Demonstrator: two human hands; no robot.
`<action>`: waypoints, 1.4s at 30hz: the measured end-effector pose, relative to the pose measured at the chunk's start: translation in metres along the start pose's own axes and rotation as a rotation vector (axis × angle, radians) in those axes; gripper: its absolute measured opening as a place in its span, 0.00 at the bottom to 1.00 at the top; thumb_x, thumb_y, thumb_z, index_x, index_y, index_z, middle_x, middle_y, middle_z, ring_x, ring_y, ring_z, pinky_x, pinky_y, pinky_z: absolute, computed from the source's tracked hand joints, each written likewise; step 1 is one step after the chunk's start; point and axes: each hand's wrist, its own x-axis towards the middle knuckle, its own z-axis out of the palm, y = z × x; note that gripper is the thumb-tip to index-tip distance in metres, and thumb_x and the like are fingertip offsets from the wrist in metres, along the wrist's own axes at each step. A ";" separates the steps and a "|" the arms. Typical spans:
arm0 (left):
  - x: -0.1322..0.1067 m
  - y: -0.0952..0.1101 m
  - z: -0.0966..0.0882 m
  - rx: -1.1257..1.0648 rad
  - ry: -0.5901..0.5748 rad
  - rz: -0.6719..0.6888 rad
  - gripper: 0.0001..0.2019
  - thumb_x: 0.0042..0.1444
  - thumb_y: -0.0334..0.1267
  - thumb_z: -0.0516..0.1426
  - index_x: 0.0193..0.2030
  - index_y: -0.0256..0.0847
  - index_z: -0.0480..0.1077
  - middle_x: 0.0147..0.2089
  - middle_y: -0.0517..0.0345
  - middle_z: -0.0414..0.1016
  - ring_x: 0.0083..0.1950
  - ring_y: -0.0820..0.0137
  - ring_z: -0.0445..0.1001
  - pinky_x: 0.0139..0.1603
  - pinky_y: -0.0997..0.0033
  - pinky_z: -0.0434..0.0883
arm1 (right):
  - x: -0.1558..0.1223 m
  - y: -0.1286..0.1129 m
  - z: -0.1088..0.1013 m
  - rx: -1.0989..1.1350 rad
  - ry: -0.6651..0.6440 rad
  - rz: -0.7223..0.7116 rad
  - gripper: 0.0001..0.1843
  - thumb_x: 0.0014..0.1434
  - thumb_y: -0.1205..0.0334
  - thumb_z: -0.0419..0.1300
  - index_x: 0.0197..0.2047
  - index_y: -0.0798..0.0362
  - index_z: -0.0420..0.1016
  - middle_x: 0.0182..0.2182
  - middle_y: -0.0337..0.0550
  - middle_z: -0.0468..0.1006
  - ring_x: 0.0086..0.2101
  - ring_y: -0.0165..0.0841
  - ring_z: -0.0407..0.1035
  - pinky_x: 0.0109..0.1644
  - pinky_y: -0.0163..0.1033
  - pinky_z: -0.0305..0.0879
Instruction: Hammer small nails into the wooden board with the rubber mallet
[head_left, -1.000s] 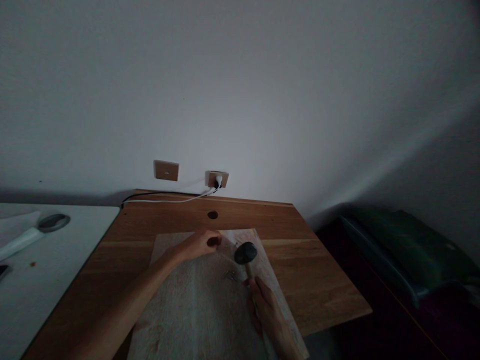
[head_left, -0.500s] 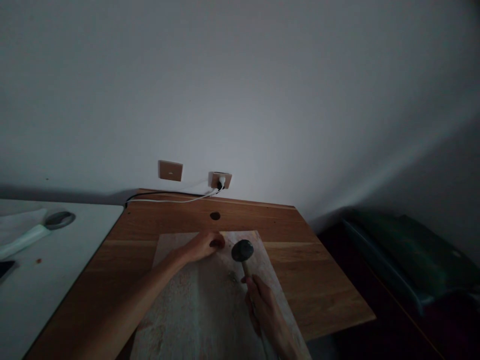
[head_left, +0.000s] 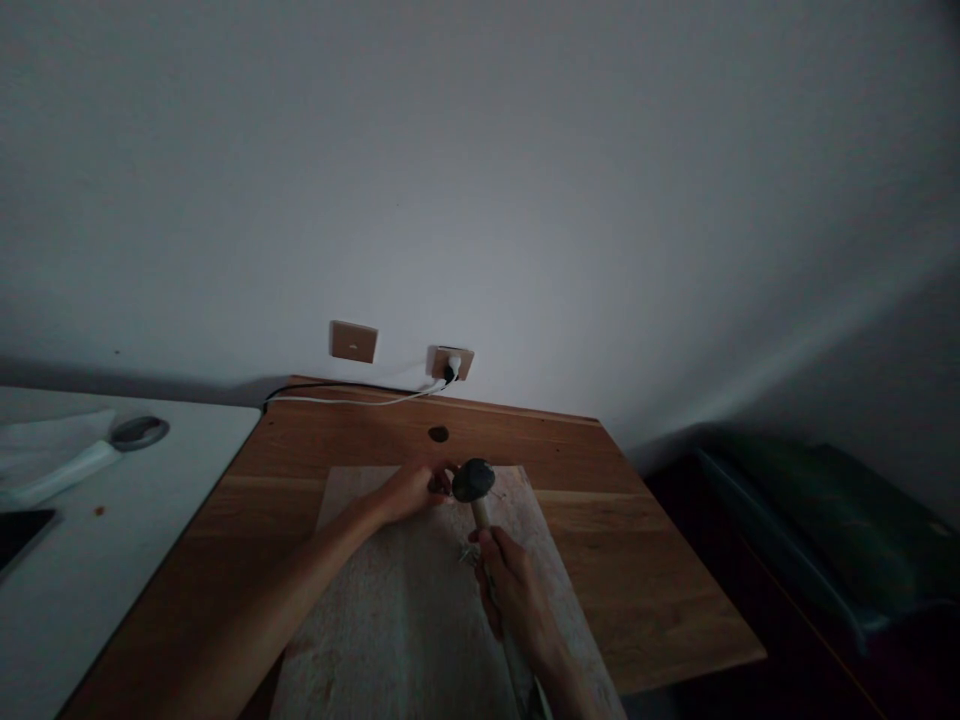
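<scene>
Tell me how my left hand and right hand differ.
The right hand grips the mallet by its handle; the left hand is curled near the mallet's head, and whether it pinches anything is too dark to tell. The left hand is nearer the board's far edge than the right hand. Both are bare.

Board [head_left: 364, 610] cut off below, clustered bits [head_left: 467, 553] too small to identify
</scene>
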 end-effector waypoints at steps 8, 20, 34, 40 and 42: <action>0.000 -0.002 0.002 -0.035 0.024 0.008 0.23 0.48 0.28 0.63 0.53 0.42 0.78 0.35 0.59 0.82 0.37 0.67 0.79 0.42 0.70 0.71 | -0.001 0.006 0.002 -0.021 -0.013 -0.005 0.35 0.61 0.25 0.52 0.46 0.53 0.68 0.20 0.25 0.64 0.11 0.20 0.52 0.10 0.27 0.45; 0.001 -0.004 0.003 -0.034 0.008 0.032 0.20 0.47 0.29 0.61 0.49 0.42 0.78 0.37 0.59 0.82 0.38 0.66 0.78 0.42 0.69 0.71 | -0.002 0.007 0.004 -0.039 -0.002 -0.019 0.34 0.62 0.25 0.49 0.44 0.51 0.67 0.20 0.25 0.63 0.11 0.20 0.52 0.10 0.26 0.46; 0.000 -0.003 0.001 -0.043 0.033 0.038 0.21 0.47 0.26 0.60 0.49 0.41 0.79 0.36 0.59 0.82 0.37 0.67 0.77 0.41 0.70 0.72 | 0.000 0.010 0.003 -0.057 0.004 -0.007 0.36 0.60 0.24 0.50 0.44 0.52 0.68 0.20 0.26 0.63 0.12 0.21 0.53 0.10 0.27 0.46; 0.001 -0.005 0.002 -0.039 0.019 0.031 0.21 0.47 0.24 0.60 0.49 0.40 0.79 0.36 0.58 0.83 0.37 0.66 0.79 0.41 0.69 0.72 | -0.003 0.011 0.004 -0.055 -0.002 -0.002 0.35 0.62 0.25 0.50 0.46 0.52 0.68 0.21 0.26 0.63 0.12 0.21 0.52 0.10 0.28 0.47; 0.001 -0.005 0.001 -0.038 0.011 0.027 0.21 0.47 0.25 0.60 0.49 0.40 0.79 0.36 0.58 0.83 0.37 0.66 0.79 0.40 0.70 0.71 | -0.003 0.012 0.004 -0.060 -0.004 -0.006 0.34 0.63 0.26 0.50 0.46 0.52 0.69 0.20 0.26 0.63 0.12 0.22 0.53 0.11 0.27 0.48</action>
